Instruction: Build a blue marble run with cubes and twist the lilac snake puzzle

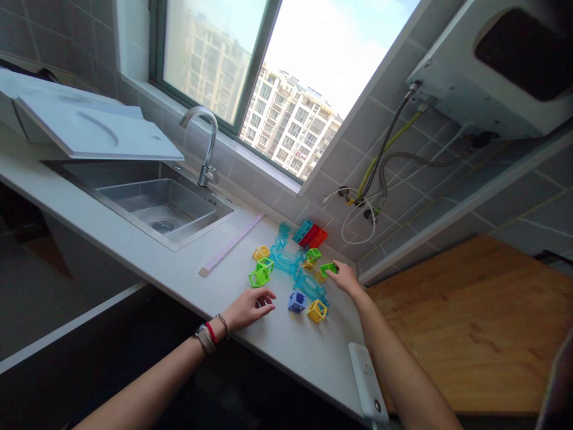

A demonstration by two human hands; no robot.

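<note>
Small plastic cube frames and clear teal track pieces [293,266] lie clustered on the white counter [179,263]. My right hand [344,278] pinches a green cube frame [328,269] at the cluster's right side. My left hand [249,306] rests on the counter with fingers loosely curled and apart, holding nothing, just left of a blue cube [296,301] and a yellow cube [317,311]. Green cubes [259,276] and a yellow one [261,253] sit above my left hand. Teal, red and orange blocks [310,235] lie at the back by the wall.
A steel sink [156,206] with a tap [206,146] and a white board [89,128] over its left end lies to the left. A pale ruler strip [230,246] lies beside the sink. A white power bank [367,376] sits at the counter's front. A wooden surface [470,322] adjoins on the right.
</note>
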